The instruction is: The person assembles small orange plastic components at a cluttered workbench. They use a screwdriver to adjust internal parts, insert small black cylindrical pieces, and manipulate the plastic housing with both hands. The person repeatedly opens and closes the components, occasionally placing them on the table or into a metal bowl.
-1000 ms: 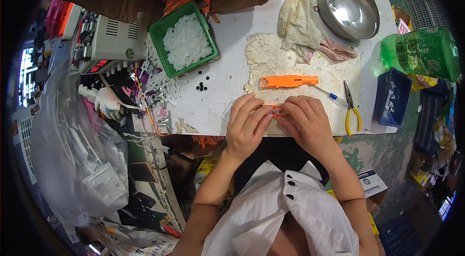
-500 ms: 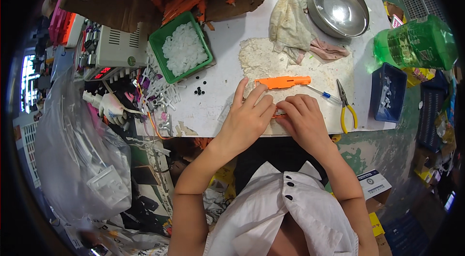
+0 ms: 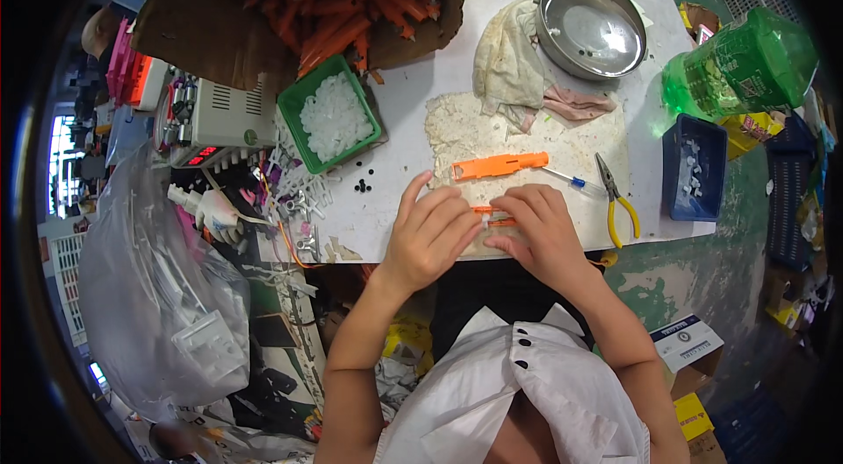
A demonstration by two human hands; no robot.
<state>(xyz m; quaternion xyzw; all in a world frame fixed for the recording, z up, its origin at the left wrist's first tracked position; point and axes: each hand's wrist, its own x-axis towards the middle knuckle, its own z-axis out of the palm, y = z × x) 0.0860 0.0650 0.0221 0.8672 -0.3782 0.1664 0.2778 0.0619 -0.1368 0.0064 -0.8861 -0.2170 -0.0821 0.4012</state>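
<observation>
Near the table's front edge, my left hand (image 3: 432, 234) and my right hand (image 3: 546, 225) meet over a small orange plastic part (image 3: 502, 221). The fingers of both hands are closed on it from either side, hiding most of its shape. A tiny white bit (image 3: 484, 219) shows at the left fingertips. Just beyond lies a longer orange plastic shell (image 3: 500, 166), flat on the worn patch of the table. A thin pen-like rod with a blue collar (image 3: 577, 182) and yellow-handled pliers (image 3: 619, 201) lie to the right of it.
A green tray of white plastic bits (image 3: 336, 115) and a cardboard box of orange parts (image 3: 206, 12) stand at left. Far right are a rag (image 3: 509, 60), a metal bowl (image 3: 590, 25), a green bottle (image 3: 746, 64) and a blue bin (image 3: 695, 167). Small black pieces (image 3: 363, 187) lie scattered.
The view has shifted slightly. My hands have drawn a little apart, and more of the orange part and a white bit show between them.
</observation>
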